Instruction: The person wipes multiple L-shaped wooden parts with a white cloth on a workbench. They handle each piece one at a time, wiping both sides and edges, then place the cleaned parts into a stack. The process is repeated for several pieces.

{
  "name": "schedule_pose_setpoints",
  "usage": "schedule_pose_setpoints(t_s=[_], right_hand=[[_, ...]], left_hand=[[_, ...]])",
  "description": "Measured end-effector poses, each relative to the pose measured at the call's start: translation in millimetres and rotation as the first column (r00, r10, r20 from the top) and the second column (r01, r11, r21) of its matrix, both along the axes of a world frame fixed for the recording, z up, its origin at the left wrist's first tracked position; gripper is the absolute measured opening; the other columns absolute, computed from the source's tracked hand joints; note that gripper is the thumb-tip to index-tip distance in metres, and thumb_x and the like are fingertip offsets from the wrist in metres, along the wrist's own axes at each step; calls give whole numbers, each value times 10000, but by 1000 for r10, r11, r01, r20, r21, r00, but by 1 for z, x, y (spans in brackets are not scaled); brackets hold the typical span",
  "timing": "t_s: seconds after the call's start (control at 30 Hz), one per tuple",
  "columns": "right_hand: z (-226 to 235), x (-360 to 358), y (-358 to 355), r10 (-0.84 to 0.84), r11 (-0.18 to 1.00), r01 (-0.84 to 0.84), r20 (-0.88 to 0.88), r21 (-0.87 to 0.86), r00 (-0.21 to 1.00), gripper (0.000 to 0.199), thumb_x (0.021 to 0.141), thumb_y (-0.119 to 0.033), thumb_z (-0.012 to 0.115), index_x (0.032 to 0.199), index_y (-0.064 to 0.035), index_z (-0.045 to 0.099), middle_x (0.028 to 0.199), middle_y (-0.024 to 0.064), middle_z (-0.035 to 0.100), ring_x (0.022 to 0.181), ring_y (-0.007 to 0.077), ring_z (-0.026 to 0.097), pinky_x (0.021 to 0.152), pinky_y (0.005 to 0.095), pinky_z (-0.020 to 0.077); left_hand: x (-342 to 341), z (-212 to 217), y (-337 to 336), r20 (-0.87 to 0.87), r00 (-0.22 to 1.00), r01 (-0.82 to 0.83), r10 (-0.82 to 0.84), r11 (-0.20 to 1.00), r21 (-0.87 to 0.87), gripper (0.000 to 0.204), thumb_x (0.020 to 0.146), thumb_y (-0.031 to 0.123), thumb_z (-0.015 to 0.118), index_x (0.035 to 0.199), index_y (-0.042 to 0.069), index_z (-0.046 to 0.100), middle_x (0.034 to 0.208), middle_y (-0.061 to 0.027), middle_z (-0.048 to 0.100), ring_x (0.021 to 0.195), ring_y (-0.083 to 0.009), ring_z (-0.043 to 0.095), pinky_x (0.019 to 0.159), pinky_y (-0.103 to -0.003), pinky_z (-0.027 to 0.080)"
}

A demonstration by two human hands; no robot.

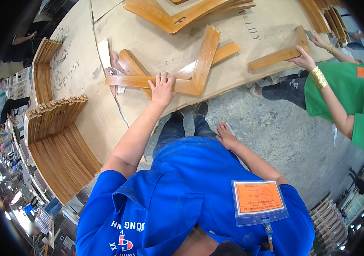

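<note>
My left hand is closed over the near bar of a varnished, L-shaped wooden frame piece, close to the table's front edge. Beneath that piece, a second angled wooden piece lies crosswise. Down by my thigh is my right hand, its fingers close together. A thin pale edge shows beside those fingers, but I cannot make out what it is. Crumpled paper scraps lie at the left end of the pieces.
The table has a cardboard cover. More angled pieces lie at its far side. Stacked wooden frames stand at left, with another stack behind. At right, a co-worker in green holds an angled wooden piece and a grey block.
</note>
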State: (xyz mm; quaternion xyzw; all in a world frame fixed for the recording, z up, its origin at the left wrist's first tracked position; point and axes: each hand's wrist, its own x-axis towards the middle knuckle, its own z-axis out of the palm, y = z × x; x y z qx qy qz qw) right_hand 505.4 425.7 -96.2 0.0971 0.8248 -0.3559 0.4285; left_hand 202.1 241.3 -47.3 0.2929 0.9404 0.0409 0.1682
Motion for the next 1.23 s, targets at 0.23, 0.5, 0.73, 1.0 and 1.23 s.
schedule_pose_setpoints(t_s=[0.23,0.5,0.73,1.0,1.23], right_hand=[[4,-6,2,111,991,-107,-40,81,993,633,983,-367,383,1471,4,225,1565,163,130,1456,320,57,1175,381,148],[20,-25,1,159,984,-159,10,74,987,626,984,-364,381,1476,-10,223,1568,144,136,1454,318,78,1172,378,159],[7,-23,0,148,987,-149,14,67,989,629,980,-356,391,1469,3,224,1567,149,130,1453,328,74,1170,385,170],[66,-68,17,-27,998,8,-305,-63,952,457,920,-283,530,1286,-11,520,1310,189,527,1234,346,473,1029,381,393],[126,-126,32,-805,569,465,-346,-678,481,475,892,-106,586,1329,10,442,1251,110,545,1150,184,517,985,332,407]], left_hand=[[1,1,7,-15,1000,17,-17,999,50,659,680,270,790,1260,200,486,1344,-81,440,1351,-338,312,1050,-687,242],[-5,-2,-20,-58,993,117,-107,972,202,785,671,396,790,1351,201,450,1367,-88,441,1345,-313,331,1090,-557,260],[-6,5,-28,-10,995,104,-104,982,157,780,705,426,769,1360,148,450,1423,-142,389,1360,-346,305,1106,-494,269],[21,38,17,296,872,145,-389,784,603,791,683,242,814,1359,80,439,1413,-203,400,1320,-356,378,1097,-426,328],[25,50,58,779,544,-301,-312,794,528,326,808,205,731,1071,29,651,1014,-119,670,966,-239,631,850,-355,486]])
